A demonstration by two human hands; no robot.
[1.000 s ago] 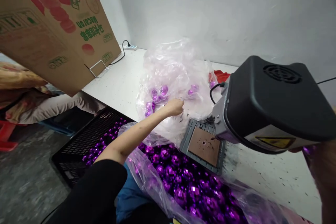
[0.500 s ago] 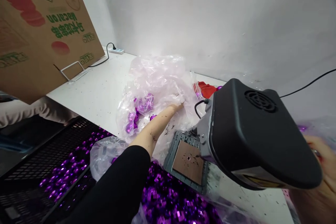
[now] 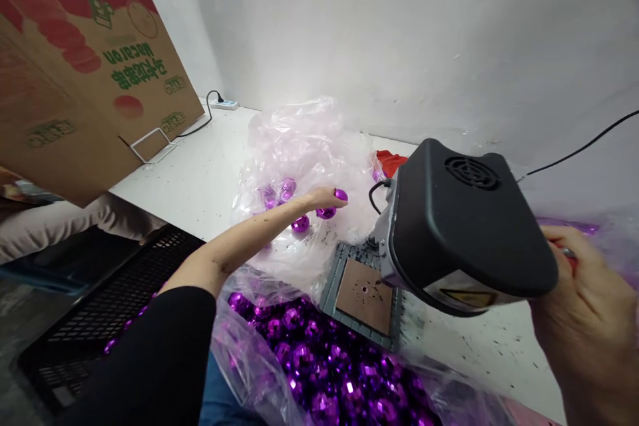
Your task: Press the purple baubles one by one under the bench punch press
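My left hand (image 3: 323,199) reaches across the table over a clear plastic bag and grips a shiny purple mirror ball (image 3: 341,195) in its fingers. Just below it lie another purple ball (image 3: 326,213) and one more (image 3: 300,223) on the plastic. At the right, my right hand (image 3: 592,299) is wrapped round a handle, mostly hidden with a bit of red showing, beside a black-housed bench machine (image 3: 479,213). Under the machine's head, a brown square pad (image 3: 365,296) with a small hole lies on a dark metal base (image 3: 332,283).
A plastic bag full of purple mirror balls (image 3: 344,373) sits at the table's front edge. A black crate (image 3: 54,339) stands low on the left. A large cardboard box (image 3: 94,73) rises at the left, near a power strip (image 3: 224,104). Red cloth (image 3: 390,163) lies behind the machine.
My left hand, earlier hidden under the plastic bag, is out in view with a purple ball. The bag has shifted, baring balls. My right hand stays at the machine; the view has shifted.
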